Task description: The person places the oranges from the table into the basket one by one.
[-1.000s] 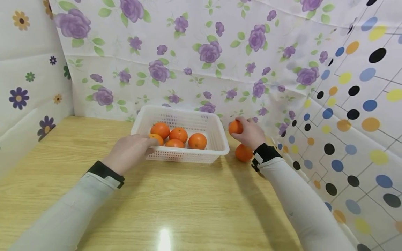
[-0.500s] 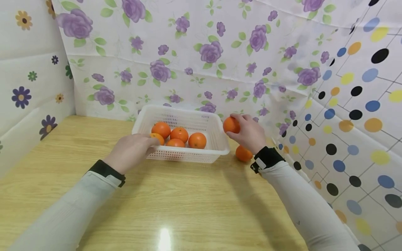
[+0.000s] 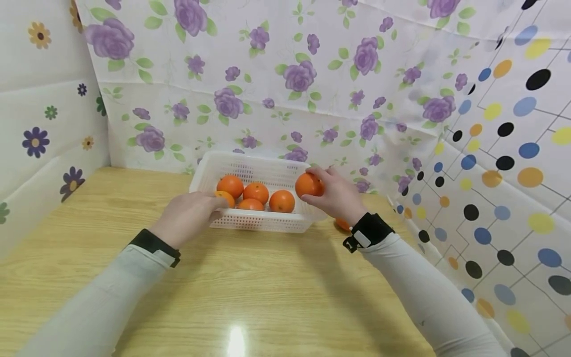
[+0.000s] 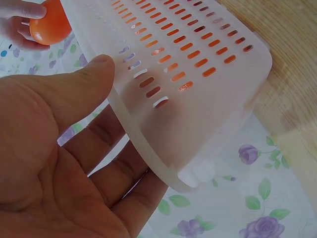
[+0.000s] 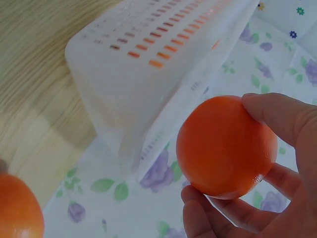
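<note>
A white perforated plastic basket [image 3: 260, 222] stands on the table with several oranges [image 3: 282, 201] inside. At its front left corner my left hand [image 3: 185, 218] grips the rim. The left wrist view shows the thumb [image 4: 94, 74] on the outer side and the fingers reaching behind the rim. My right hand [image 3: 339, 196] holds an orange [image 3: 309, 185] between thumb and fingers, over the basket's right end. In the right wrist view that held orange [image 5: 225, 146] appears whole, close to the basket wall [image 5: 114, 94].
Another orange [image 3: 342, 224] lies on the wooden table [image 3: 250, 287], right of the basket and partly hidden by the right wrist. A purple-flowered cloth [image 3: 267, 74] hangs behind the basket. A dotted cloth [image 3: 499, 188] borders the right side.
My right hand has carried its orange leftward, from beside the basket to over its right end. The left hand has kept its grip on the rim.
</note>
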{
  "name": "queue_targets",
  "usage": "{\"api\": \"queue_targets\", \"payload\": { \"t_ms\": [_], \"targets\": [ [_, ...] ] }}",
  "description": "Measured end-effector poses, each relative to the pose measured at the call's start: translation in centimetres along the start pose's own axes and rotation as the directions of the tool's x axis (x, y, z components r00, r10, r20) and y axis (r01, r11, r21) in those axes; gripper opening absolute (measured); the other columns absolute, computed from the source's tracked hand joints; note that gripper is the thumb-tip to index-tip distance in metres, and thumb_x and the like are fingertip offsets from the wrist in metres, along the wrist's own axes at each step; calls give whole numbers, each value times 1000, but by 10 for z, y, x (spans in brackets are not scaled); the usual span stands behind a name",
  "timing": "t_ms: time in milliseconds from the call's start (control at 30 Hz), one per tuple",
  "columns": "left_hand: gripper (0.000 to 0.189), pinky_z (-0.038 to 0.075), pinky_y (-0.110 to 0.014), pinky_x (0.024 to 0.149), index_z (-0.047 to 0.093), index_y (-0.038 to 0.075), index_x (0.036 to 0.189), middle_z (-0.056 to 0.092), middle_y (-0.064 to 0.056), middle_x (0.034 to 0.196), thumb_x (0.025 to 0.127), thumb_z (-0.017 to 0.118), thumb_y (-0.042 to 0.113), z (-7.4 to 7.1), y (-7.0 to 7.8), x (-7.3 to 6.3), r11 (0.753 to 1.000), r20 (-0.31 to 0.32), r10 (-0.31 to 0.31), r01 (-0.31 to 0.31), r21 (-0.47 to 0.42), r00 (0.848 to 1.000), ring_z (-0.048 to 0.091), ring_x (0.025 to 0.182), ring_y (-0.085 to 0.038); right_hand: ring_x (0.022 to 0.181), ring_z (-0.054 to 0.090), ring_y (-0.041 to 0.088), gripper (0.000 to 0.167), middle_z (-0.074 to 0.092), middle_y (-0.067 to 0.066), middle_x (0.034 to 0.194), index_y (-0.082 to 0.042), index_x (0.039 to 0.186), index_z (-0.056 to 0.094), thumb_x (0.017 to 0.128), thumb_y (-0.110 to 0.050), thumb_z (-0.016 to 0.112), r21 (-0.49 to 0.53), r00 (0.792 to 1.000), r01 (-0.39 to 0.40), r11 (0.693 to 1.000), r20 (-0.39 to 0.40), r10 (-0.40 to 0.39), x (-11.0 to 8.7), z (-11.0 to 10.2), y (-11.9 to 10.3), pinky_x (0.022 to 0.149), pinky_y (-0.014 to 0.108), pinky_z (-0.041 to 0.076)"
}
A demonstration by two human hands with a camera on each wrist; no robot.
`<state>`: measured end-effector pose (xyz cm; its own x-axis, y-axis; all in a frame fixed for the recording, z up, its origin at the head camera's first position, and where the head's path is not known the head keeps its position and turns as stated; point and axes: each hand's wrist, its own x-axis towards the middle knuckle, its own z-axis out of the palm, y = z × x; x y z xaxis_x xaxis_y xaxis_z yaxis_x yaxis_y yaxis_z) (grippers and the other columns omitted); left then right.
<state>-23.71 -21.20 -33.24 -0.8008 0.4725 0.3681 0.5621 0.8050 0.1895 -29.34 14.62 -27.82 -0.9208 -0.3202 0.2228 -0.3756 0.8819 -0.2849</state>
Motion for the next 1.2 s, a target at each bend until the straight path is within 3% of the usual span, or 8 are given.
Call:
{"api": "queue_targets", "payload": {
  "t_ms": [300, 467, 800, 1200],
  "targets": [
    [25, 60, -43, 77, 81, 12, 116, 75, -1, 98, 94, 88, 5, 0, 0, 0, 1000, 4, -6, 6, 2, 1000, 61, 82, -23, 102, 66, 33, 70, 62, 17, 140, -23, 160, 57, 99, -42, 85, -7, 999, 23, 1000, 48, -23, 3, 10, -7, 83, 46, 59],
    [27, 60, -44, 80, 81, 12, 118, 76, -1, 100, 93, 88, 4, -1, 1, -1, 1000, -2, -5, 5, -11, 1000, 63, 84, -23, 98, 67, 31, 70, 63, 16, 135, -23, 160, 56, 99, -43, 84, -12, 996, 38, 999, 86, -37, 5, 14, -11, 81, 44, 57],
    [27, 61, -45, 81, 81, 12, 118, 77, -2, 102, 93, 88, 4, -1, 1, 0, 1000, 3, -7, 7, -6, 1000, 64, 86, -23, 113, 66, 30, 71, 65, 12, 144, -20, 161, 56, 99, -37, 84, 60, 983, 73, 996, 162, -82, 12, 24, -18, 95, 48, 57],
    [25, 60, -43, 78, 81, 13, 115, 74, 0, 96, 93, 89, 6, 0, 1, 0, 1000, 7, -8, 8, 9, 1000, 62, 83, -23, 108, 67, 25, 71, 70, 9, 137, -15, 161, 55, 100, -36, 84, 159, 966, 62, 985, 238, -99, 23, 31, -19, 96, 44, 57]
  ]
}}
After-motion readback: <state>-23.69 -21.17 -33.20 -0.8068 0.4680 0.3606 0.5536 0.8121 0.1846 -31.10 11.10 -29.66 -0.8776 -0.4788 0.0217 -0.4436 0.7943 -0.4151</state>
